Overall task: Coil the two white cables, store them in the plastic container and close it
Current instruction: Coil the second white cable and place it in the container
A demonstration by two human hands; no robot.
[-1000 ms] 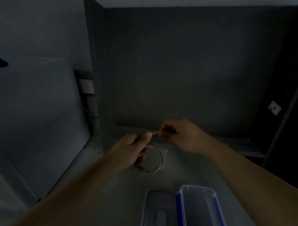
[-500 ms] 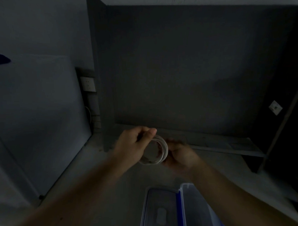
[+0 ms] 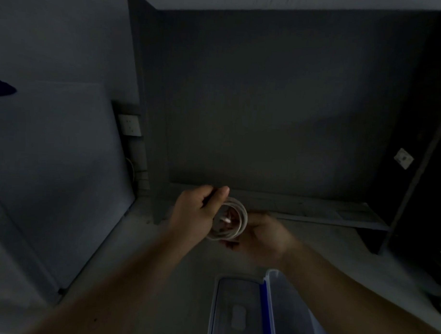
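The scene is dim. A white cable (image 3: pixel 240 217) is wound into a round coil held above the table between both hands. My left hand (image 3: pixel 199 211) pinches the coil's upper left side with thumb and fingers. My right hand (image 3: pixel 260 235) cups the coil from below and the right, fingers curled on its lower edge. A white plug end shows inside the ring. The clear plastic container (image 3: pixel 294 317) with blue trim lies open near the bottom edge, its lid (image 3: pixel 237 310) folded out flat to the left. A second cable is not visible.
A grey table (image 3: pixel 161 264) carries the container. A dark back panel (image 3: pixel 279 106) rises behind, with a low ledge (image 3: pixel 325 210) at its foot. A light board (image 3: pixel 51 173) leans at the left beside a wall socket (image 3: pixel 129 125). A dark post stands right.
One second ago my right hand pinched the cable's end above the coil. It has since dropped under the coil and now holds the ring's lower right side. The left hand rose slightly.
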